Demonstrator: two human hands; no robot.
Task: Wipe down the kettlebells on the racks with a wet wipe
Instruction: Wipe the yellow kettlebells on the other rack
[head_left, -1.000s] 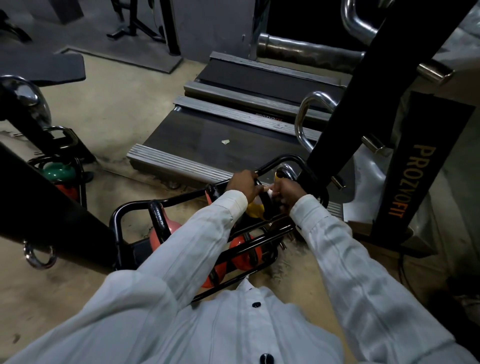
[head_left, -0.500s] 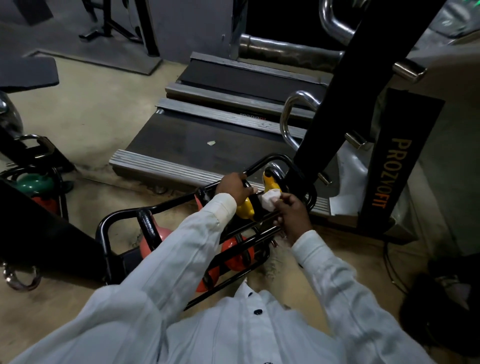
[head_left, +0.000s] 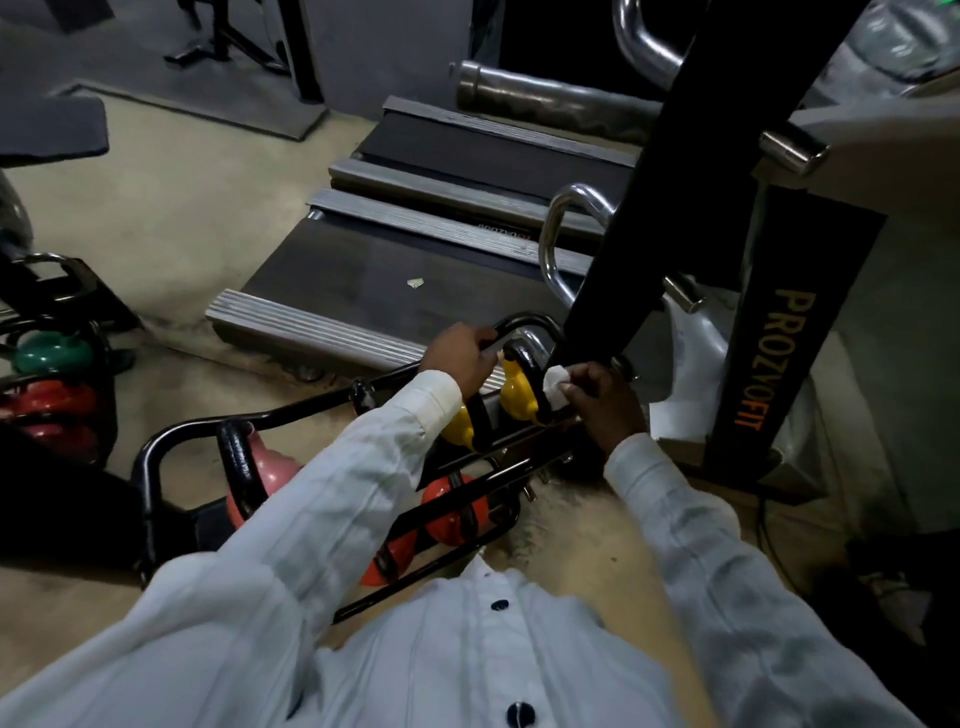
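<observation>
Rack (head_left: 156, 452) top: yellow kettlebells (head_left: 517, 397) | below: red kettlebells (head_left: 449, 512) | right hand (head_left: 605, 402) pinches wipe (head_left: 556, 385)

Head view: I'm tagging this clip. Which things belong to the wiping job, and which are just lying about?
Job: wet wipe in right hand, yellow kettlebell it touches, left hand gripping rack, pink kettlebell, orange kettlebells.
Lying about: treadmill, paper scrap on its belt, PROZYOFIT post.

Two round yellow kettlebells (head_left: 519, 397), three red-orange kettlebells (head_left: 452, 512), one green kettlebell (head_left: 47, 353), one dark red kettlebell (head_left: 52, 408). Two black tubular steel racks (head_left: 143, 467), one white wet wipe (head_left: 555, 382), two hands, left (head_left: 457, 356) and right (head_left: 597, 397).
</observation>
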